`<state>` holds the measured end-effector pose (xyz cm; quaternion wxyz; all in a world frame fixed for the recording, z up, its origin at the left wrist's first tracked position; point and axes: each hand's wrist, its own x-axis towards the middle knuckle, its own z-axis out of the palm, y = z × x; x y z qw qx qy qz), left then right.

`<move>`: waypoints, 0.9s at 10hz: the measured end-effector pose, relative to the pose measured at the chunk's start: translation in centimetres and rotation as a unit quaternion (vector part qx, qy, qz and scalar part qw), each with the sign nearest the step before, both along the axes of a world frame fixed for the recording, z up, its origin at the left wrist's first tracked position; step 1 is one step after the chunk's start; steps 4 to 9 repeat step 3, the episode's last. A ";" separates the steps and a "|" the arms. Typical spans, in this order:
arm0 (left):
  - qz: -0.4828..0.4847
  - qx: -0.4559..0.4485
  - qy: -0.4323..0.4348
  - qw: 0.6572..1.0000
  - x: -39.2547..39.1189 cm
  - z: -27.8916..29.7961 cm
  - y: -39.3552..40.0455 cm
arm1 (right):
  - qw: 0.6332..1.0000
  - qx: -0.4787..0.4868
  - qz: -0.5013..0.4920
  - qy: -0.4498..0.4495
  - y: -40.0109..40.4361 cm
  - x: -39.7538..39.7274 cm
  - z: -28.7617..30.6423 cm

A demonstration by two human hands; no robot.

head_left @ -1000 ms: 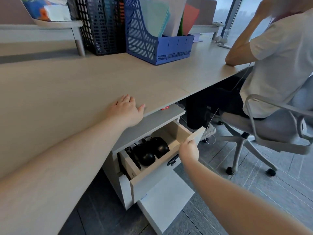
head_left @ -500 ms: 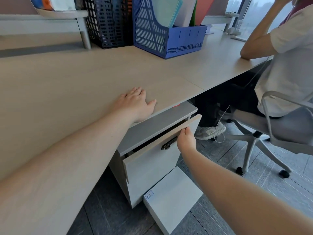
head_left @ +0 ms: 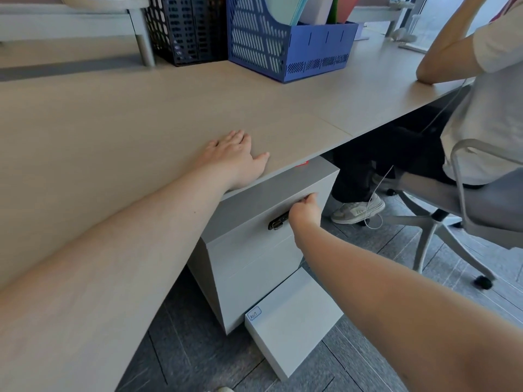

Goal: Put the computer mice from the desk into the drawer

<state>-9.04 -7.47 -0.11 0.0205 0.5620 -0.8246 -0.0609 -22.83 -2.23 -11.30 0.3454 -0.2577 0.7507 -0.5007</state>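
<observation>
No computer mouse shows; the grey drawer (head_left: 254, 250) of the cabinet under the desk (head_left: 127, 117) is closed flush, hiding what is inside. My right hand (head_left: 305, 212) rests against the drawer front's top edge with its fingers curled, just right of the black handle (head_left: 278, 222). My left hand (head_left: 235, 158) lies flat, palm down, on the desk near its front edge, above the cabinet.
A blue file holder (head_left: 283, 52) and a black mesh holder (head_left: 184, 32) stand at the back of the desk. A white box (head_left: 294, 315) lies on the floor in front of the cabinet. A person (head_left: 486, 108) sits at right on an office chair (head_left: 467, 205).
My right hand pushed the drawer in, from open with black mice showing inside to fully closed. My left hand stayed flat on the desk.
</observation>
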 end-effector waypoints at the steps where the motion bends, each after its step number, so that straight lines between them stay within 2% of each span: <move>1: -0.001 0.002 -0.005 1.000 0.0 0.0 0.1 | 0.991 0.067 0.059 0.100 0.3 -1.2 0.6; 3: -0.006 -0.010 0.015 1.000 0.2 -0.3 0.3 | 0.972 0.143 0.117 0.148 1.3 -2.9 2.3; 9: -0.006 -0.010 0.015 1.000 0.2 -0.3 0.3 | 0.972 0.143 0.117 0.148 1.3 -2.9 2.3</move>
